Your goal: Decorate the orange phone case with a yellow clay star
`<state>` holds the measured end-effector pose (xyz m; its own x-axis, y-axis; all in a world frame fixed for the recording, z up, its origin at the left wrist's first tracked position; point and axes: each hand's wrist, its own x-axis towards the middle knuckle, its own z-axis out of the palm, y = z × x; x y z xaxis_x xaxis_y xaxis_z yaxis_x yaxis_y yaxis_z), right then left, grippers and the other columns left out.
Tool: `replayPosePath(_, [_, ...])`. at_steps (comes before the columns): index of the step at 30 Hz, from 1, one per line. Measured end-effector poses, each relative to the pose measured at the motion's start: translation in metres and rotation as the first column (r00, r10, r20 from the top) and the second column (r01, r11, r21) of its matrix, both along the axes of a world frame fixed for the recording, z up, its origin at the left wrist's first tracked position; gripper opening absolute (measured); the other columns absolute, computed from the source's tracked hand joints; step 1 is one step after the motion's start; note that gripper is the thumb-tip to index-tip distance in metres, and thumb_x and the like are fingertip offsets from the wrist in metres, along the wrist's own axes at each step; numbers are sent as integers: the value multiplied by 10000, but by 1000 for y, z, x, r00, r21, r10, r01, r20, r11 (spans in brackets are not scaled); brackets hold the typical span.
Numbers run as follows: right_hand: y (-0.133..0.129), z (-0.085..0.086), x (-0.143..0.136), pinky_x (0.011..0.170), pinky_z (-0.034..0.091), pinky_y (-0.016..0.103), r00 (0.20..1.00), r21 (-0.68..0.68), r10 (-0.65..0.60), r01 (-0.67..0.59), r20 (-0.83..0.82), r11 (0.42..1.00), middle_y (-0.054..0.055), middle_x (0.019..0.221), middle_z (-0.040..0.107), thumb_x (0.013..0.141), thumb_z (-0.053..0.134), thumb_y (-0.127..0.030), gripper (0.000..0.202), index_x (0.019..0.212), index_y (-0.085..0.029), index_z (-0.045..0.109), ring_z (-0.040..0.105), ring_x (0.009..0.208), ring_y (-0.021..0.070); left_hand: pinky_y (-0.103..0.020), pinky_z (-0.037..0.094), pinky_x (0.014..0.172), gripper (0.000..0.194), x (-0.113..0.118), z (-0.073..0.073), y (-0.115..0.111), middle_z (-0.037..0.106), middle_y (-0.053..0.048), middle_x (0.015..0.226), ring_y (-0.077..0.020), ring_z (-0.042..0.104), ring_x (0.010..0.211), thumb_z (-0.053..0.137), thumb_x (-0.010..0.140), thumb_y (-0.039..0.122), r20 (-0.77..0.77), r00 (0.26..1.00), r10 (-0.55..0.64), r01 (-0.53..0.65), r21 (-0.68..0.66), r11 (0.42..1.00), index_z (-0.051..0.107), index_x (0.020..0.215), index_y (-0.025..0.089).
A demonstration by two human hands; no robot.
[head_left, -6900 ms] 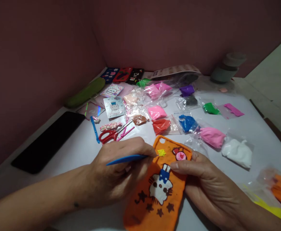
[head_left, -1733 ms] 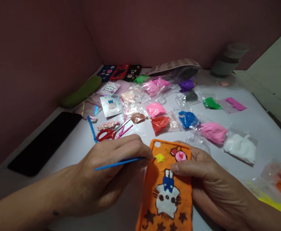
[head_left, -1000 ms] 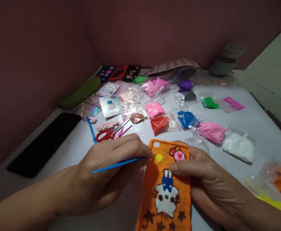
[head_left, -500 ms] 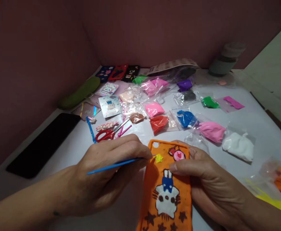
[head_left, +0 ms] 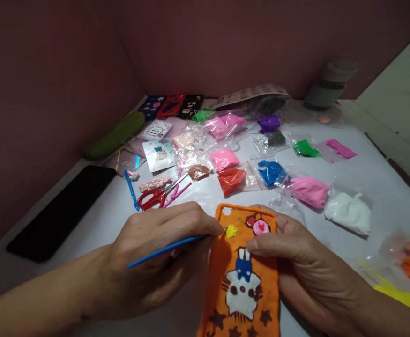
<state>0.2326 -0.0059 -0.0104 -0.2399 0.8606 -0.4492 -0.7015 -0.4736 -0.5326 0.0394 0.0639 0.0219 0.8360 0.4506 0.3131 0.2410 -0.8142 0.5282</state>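
Note:
My right hand [head_left: 296, 248] grips an orange clay-covered phone case [head_left: 217, 281] by its right edge, thumb across the front and fingers behind. On the case is an upside-down white cat figure [head_left: 242, 299] in blue, with brown stars below it and a pink round shape [head_left: 261, 227] near the top. My left hand [head_left: 166, 248] is closed around a thin blue modelling tool [head_left: 166, 251]. The tool's tip meets the edge of a small yellow clay star [head_left: 231, 231] near the top left of the case.
Bags of coloured clay, such as red [head_left: 231, 180], blue [head_left: 271, 173] and white [head_left: 348, 213], lie across the white table. Red-handled scissors [head_left: 152, 199], another blue tool [head_left: 131, 191] and a black phone [head_left: 62, 213] sit at left. A jar [head_left: 327, 89] stands at back right.
The back end of the blue tool has dipped slightly, and my left hand has shifted a little. The case and my right hand stay nearly still.

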Motion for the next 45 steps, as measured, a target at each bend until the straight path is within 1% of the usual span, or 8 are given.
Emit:
replayPosePath(6, [0,0,0,818,554,391,1000,-24,-14,13,-28,1000,23,854,743,604,693,-54,338,900,-217,675,718,836,245,-157,475,574,232,1,1,-1,681,-35,769,-103,617,641,470,838,10,-21,1000,-21,21,3,1000,610,975,134])
replayPosePath(13, [1,1,-1,795,565,374,998,-44,-32,29,-60,999,15,877,747,594,702,-23,447,986,-236,679,719,824,237,-180,488,582,241,-5,-3,-1,663,-39,824,-119,616,653,465,875,48,-80,994,-71,66,-60,996,589,1045,165])
replayPosePath(17, [2,1,-1,802,560,359,998,-32,-30,28,-57,999,19,870,748,606,686,-21,358,908,-214,681,720,809,225,-153,483,570,223,-3,-1,-1,658,-31,786,-100,617,623,477,867,16,-3,1000,-27,27,-43,999,599,1000,148])
replayPosePath(21, [1,0,-1,786,560,352,998,-34,-25,23,-53,999,18,831,744,588,688,-32,345,885,-208,681,718,789,223,-167,494,577,209,-2,-2,1,660,-48,794,-110,627,648,485,869,-8,28,997,-68,69,-26,997,612,991,104])
replayPosePath(24, [0,0,0,756,565,352,998,-55,-41,39,-39,998,20,810,738,572,703,-44,353,882,-209,675,716,763,225,-164,497,561,179,-4,-7,1,652,-21,786,-98,615,627,507,898,41,47,998,-32,33,-6,999,612,1004,140])
replayPosePath(29, [0,0,0,728,566,340,999,-51,-28,26,-44,998,17,811,734,568,703,-48,344,870,-211,679,709,728,211,-136,485,574,180,-6,-9,-2,646,1,786,-75,611,635,500,925,72,4,1000,-6,6,3,1000,608,1025,174])
replayPosePath(34, [3,0,-1,700,564,326,999,-53,-20,18,-44,998,4,798,731,556,724,-53,346,852,-230,692,702,715,205,-109,475,593,183,-5,-7,-2,645,3,806,-58,605,652,485,926,65,-6,999,-36,36,-20,999,604,1023,165])
replayPosePath(45, [0,-2,0,754,566,355,998,-38,-22,20,-57,999,1,803,729,572,727,-51,363,884,-233,686,709,742,214,-71,456,651,182,-6,-4,-2,649,15,831,-36,609,688,504,916,48,-30,999,-32,31,-26,999,605,1021,157])
